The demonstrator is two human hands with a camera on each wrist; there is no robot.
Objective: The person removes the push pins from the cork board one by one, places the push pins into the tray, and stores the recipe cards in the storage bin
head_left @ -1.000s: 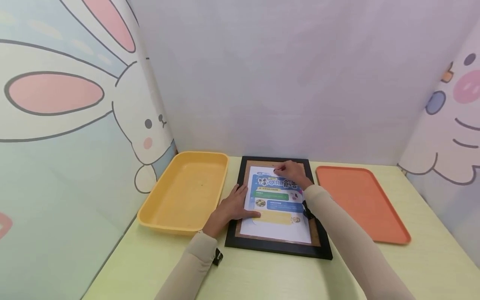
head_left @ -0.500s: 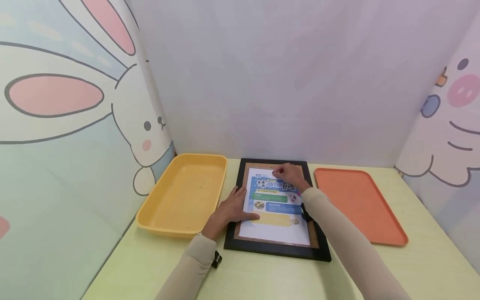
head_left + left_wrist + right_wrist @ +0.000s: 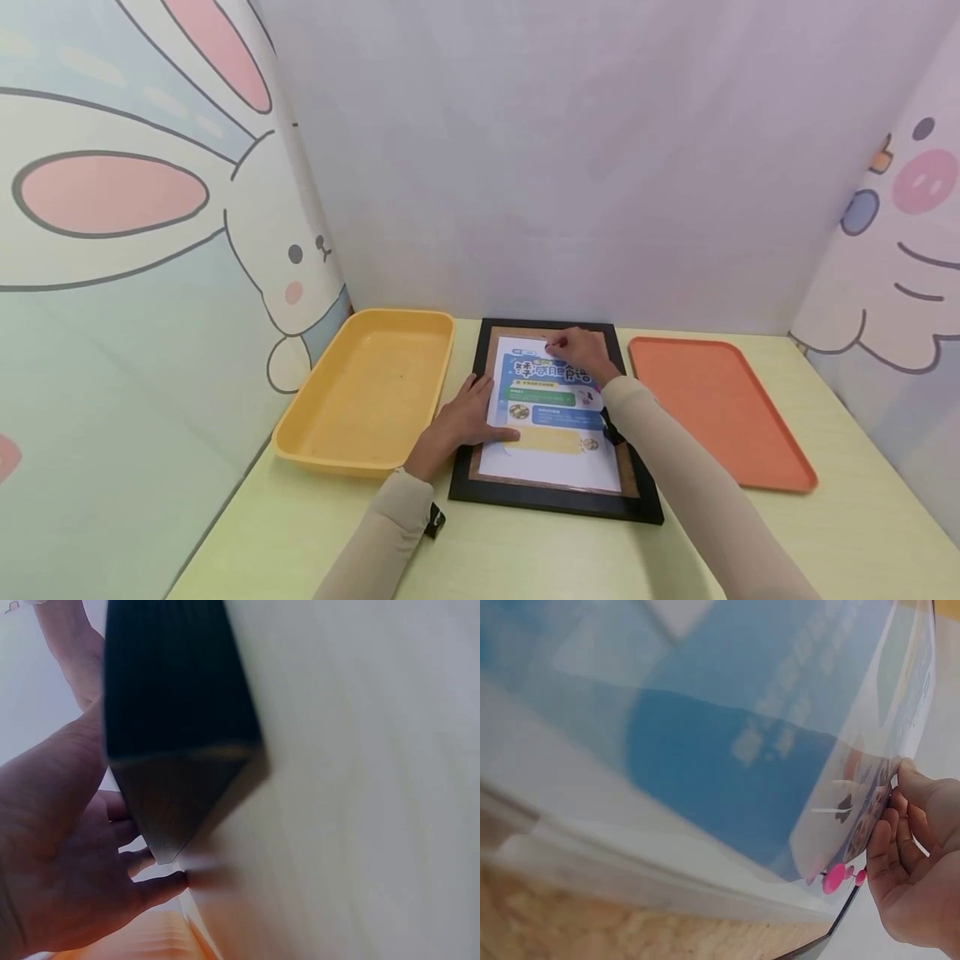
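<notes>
A glossy printed poster (image 3: 543, 467) lies on a cork board (image 3: 487, 471) with a black frame (image 3: 555, 502). My left hand (image 3: 468, 417) spreads over the frame's left side, its thumb on the poster. The left wrist view catches that hand (image 3: 67, 862) beside the dark frame (image 3: 180, 682), fingers reaching past its edge. At the poster's top edge my right hand (image 3: 581, 350) has curled fingers and pinches at a small thing, mostly hidden by the fingertips. From the right wrist, the hand (image 3: 922, 855) shows at the poster's far end, near a pink push pin (image 3: 834, 878) at its side.
A deep yellow tray (image 3: 363, 462) stands left of the board. To the right lies a flat orange tray (image 3: 720, 417). Both rest on a pale wood-look table (image 3: 525, 558). A light curtain-like wall (image 3: 540, 167) rises behind, with printed cartoon panels at both sides.
The whole head view has shifted slightly. Both hands keep their places on the board, the right fingertips still at the poster's top edge.
</notes>
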